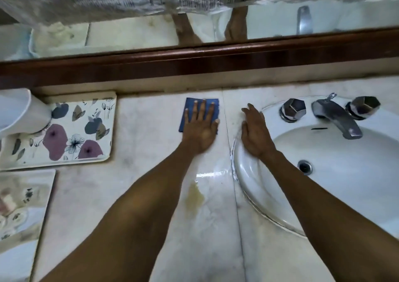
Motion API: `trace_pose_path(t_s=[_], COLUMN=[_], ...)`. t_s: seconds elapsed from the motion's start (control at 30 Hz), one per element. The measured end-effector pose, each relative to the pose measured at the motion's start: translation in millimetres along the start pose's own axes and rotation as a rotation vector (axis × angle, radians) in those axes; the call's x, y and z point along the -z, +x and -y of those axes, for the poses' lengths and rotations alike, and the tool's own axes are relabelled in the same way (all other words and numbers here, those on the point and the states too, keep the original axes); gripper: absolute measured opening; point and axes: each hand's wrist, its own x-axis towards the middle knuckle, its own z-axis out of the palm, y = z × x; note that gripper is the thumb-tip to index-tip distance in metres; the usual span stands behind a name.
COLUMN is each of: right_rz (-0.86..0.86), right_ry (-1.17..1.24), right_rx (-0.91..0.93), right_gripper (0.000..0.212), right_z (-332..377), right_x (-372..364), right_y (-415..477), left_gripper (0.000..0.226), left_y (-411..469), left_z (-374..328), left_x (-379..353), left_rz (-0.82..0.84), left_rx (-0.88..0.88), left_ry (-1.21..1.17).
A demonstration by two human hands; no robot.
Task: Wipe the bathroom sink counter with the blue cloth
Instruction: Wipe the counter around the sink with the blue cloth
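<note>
The blue cloth (190,106) lies folded flat on the white marble counter (146,130), near the back edge and left of the sink. My left hand (201,128) presses down on it with the palm flat and fingers spread, covering much of the cloth. My right hand (254,130) rests flat on the counter at the left rim of the white sink (345,173), holding nothing, fingers loosely apart. A yellowish stain (194,195) and a wet shine mark the counter in front of the cloth.
A flower-patterned tray (71,134) sits at the left with a white cup (21,111) on it. A chrome faucet (336,115) with two knobs stands behind the basin. A dark wooden mirror frame (194,63) runs along the back. Another patterned item (19,204) lies at the lower left.
</note>
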Motion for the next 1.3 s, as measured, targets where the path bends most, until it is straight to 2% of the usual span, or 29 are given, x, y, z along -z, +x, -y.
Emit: trace_pose_path(t_s=[0.1,0.23,0.3,0.37,0.5,0.57,0.67,0.83,0.9,1.0,1.13,1.2,1.3], right_rz=[0.032,-0.045,-0.061,-0.069,-0.072,-0.081,-0.058,-0.012,-0.019,-0.065,-0.179,-0.232,-0.299], right_ry=[-0.119,-0.171,-0.182,-0.209,-0.255,-0.257,-0.257,-0.188,-0.149,-0.107,-0.040,0.027,0.054], right_rx=[0.002,-0.015,-0.017,-0.007,0.006,0.000,-0.010,-0.051,-0.070,-0.082,-0.130,-0.164,-0.198], right_gripper=[0.052,0.044,0.042,0.041,0.043,0.043,0.044,0.049,0.048,0.048,0.051,0.050,0.047], right_z=[-6,-2,-2,-4,-5,-4,-3,0,1,0,-2,-3,-4], right_x=[8,3,3,2,1,1,1,5,6,4,-1,-2,-3], right_y=[-13,-19,-19,-18,-18,-17,-19,-22,-26,-33,-43,-47,-47], left_gripper=[0.060,0.055,0.055,0.057,0.058,0.060,0.063,0.058,0.057,0.060,0.058,0.058,0.056], left_y=[-46,-94,-87,-67,-29,-26,-57,-125,-118,-77,-16,-3,-4], left_z=[-18,33,63,75,33,4,-23,13,39,56,16,-11,-27], left_x=[-19,-20,-8,0,-3,-11,-25,-26,-15,-1,4,0,-9], left_rz=[-0.029,-0.012,-0.028,-0.037,-0.076,-0.053,-0.016,0.012,0.007,0.003,0.021,0.031,0.041], left_rx=[-0.152,-0.335,-0.308,-0.177,0.025,0.000,-0.146,-0.351,-0.322,-0.164,0.026,0.003,-0.168], left_ry=[0.025,0.094,0.107,0.083,0.023,-0.007,-0.035,0.043,0.053,0.030,-0.075,-0.074,-0.037])
